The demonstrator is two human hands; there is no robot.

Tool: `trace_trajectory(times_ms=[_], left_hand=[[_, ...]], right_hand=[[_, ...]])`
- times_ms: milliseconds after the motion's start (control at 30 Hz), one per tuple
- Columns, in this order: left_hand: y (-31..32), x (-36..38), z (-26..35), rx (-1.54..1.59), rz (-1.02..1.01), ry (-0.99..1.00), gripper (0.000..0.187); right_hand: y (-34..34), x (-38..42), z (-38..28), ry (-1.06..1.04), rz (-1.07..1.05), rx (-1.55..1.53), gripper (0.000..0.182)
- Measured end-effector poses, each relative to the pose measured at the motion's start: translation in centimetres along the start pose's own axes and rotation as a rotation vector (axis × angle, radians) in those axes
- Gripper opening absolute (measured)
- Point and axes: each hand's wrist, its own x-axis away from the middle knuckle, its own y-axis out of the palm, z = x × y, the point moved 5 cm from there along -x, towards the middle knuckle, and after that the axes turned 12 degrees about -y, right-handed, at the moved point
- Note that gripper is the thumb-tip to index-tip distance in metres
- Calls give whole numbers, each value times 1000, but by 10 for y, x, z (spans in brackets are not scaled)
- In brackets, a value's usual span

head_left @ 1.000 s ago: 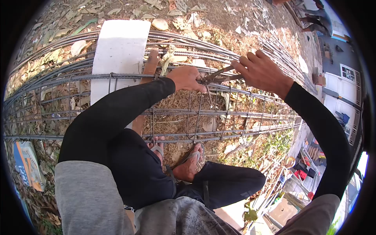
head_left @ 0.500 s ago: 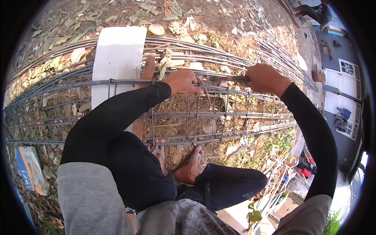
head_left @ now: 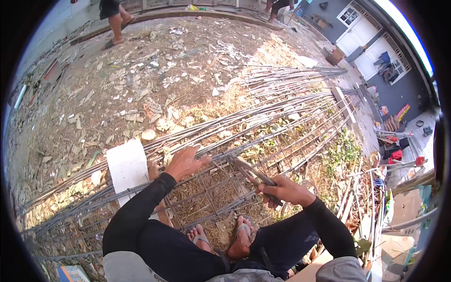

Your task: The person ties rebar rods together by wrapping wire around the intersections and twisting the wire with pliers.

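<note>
A cage of steel rebar (head_left: 211,212) with tied cross-stirrups lies across the ground in front of my feet. My right hand (head_left: 286,190) is wrapped round the handles of metal pincers (head_left: 253,172). Their jaws meet the cage's upper bar near a stirrup joint. To the left of that joint, my left hand (head_left: 185,162) lies over the same bar, fingers stretched toward the pincers. I see nothing held in it, though its underside is hidden.
Loose rebar rods (head_left: 282,101) run beyond the cage. A white board (head_left: 127,165) lies under the bars at left. Two people's legs (head_left: 115,24) show at the far edge. Poles and debris (head_left: 369,207) are at right, near a grey house (head_left: 329,19).
The view has tilted up and turned. My right hand has brought the pincers down, with their jaws now at the upper bar. My left hand's fingers have straightened from a pinch.
</note>
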Motion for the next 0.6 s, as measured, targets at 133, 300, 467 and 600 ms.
trace_trajectory(times_ms=[133, 300, 467, 600], left_hand=[[9, 45, 89, 322, -288, 40, 87], [50, 93, 125, 443, -283, 35, 61], [84, 127, 127, 582, -164, -123, 37], [113, 141, 105, 981, -158, -316, 29]], right_hand=[[18, 19, 34, -97, 65, -300, 42], [31, 35, 63, -144, 74, -436, 43], [64, 38, 136, -270, -70, -506, 59], [103, 33, 203, -152, -15, -700, 67]])
